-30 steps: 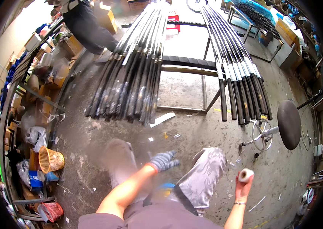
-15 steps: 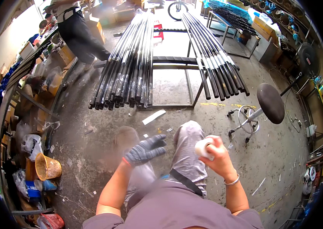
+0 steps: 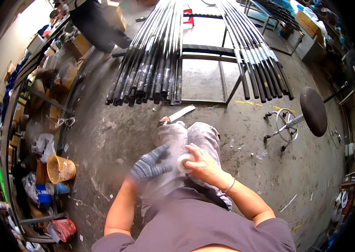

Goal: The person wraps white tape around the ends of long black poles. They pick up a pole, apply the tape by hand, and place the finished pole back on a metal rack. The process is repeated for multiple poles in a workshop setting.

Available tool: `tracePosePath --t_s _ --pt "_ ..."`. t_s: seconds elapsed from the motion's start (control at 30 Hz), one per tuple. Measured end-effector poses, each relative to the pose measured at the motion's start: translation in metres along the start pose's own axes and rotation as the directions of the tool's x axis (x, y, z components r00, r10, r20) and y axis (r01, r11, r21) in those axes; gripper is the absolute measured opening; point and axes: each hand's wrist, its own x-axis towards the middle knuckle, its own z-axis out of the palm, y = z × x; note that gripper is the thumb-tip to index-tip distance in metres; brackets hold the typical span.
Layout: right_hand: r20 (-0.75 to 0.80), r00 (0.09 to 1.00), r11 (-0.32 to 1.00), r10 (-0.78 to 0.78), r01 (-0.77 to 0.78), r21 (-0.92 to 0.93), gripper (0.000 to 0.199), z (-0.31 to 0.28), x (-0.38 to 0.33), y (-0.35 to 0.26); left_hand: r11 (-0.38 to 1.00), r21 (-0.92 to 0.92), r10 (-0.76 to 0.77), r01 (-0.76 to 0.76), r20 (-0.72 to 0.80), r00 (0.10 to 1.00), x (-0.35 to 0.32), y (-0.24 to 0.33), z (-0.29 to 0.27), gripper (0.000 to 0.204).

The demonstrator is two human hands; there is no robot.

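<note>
My left hand (image 3: 150,164), in a grey knitted glove, hovers over my left thigh. Its fingers are apart and hold nothing. Bare, with a bangle at the wrist, my right hand (image 3: 206,167) grips a whitish roll of tape (image 3: 181,164) by its core, just right of the glove. Ahead of my knees lie two groups of long black tubes on a metal rack: a dense left bundle (image 3: 152,71) and a sparser right row (image 3: 261,67). Neither hand touches them.
A stool (image 3: 313,111) on casters stands to the right. At the left, a cluttered shelf runs along the wall, with a yellow basket (image 3: 61,169) and a red basket (image 3: 62,230). A person's dark-trousered leg (image 3: 95,25) is at far left. A white strip (image 3: 181,113) lies on the floor.
My right hand has brought the tape roll left, in front of my body, close to the gloved hand. My knees have come together, and the view has shifted.
</note>
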Motion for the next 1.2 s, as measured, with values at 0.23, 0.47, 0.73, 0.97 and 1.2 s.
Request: tracePosePath --t_s 0.23,0.47,0.73,0.97,1.2 --pt "0.352 0.934 0.996 0.062 -0.033 -0.086 0.034 -0.019 0.004 0.001 0.909 -0.413 -0.019 -0.056 -0.175 0.984 0.004 -0.024 -0.055 0.06" --pt "0.38 0.913 0.877 0.148 -0.298 0.376 0.02 -0.102 0.026 0.024 0.854 -0.419 -0.007 -0.308 -0.602 0.799 0.028 -0.067 -0.169 0.047" --pt "0.246 0.746 0.203 0.618 -0.454 0.868 0.068 -0.089 0.183 0.18 0.968 -0.248 -0.155 -0.034 -0.699 0.698 0.161 -0.055 -0.343 0.058" --pt "0.244 0.811 -0.112 0.531 -0.218 0.969 0.062 -0.029 0.287 0.25 0.941 -0.339 -0.098 0.025 -0.201 0.975 0.252 -0.015 -0.331 0.086" --pt "0.107 0.766 0.057 0.634 -0.185 0.981 0.09 -0.018 0.323 0.207 0.888 -0.421 0.164 -0.183 -0.081 0.983 0.25 0.038 -0.295 0.072"
